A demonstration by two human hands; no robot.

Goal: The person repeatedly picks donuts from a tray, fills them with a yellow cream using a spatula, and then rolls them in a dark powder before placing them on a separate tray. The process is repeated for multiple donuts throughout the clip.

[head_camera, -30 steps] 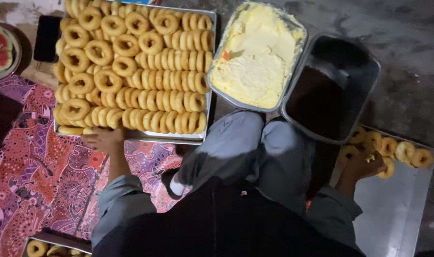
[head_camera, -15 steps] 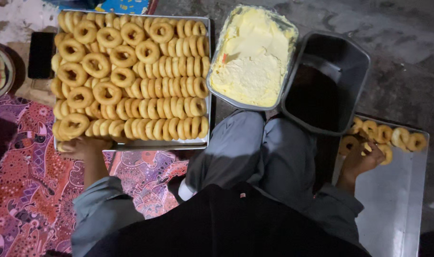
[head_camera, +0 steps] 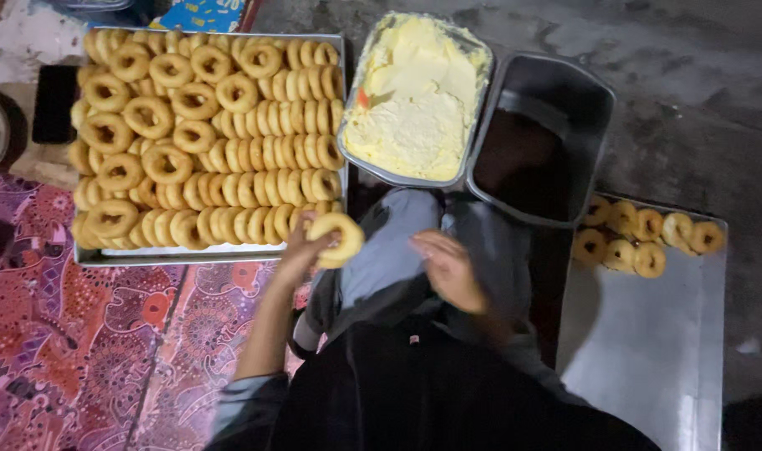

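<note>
The big metal tray [head_camera: 88,255] on the patterned mat is packed almost to its rims with ring-shaped pastries — flat rings over its left half, tight rows standing on edge across the middle and right. The second tray [head_camera: 648,334], off to the person's right, carries only a small cluster of rings [head_camera: 644,235] along its far edge; the rest of its sheet is bare. Judged from that, the work is at an early stage: a handful moved over, the great bulk waiting on the full tray.

The left hand [head_camera: 301,250] sits at the near right corner of the full tray, fingers closed in a pinch on one ring pastry [head_camera: 339,238]. That ring is lifted clear of the rows, just past the tray's near edge and above the person's grey-trousered knee, tilted so its hole faces the camera. It is well apart from the sparse tray.

The right hand [head_camera: 449,269] hovers over the lap, fingers loosely curled and spread — it holds nothing that shows. It lies near the held ring, on the ring's right, with a gap between them.

Beyond the knees stand a tin of pale yellow cream [head_camera: 414,100] and, touching it on the right, a dark tub [head_camera: 539,142] whose contents are too dim to tell.
</note>
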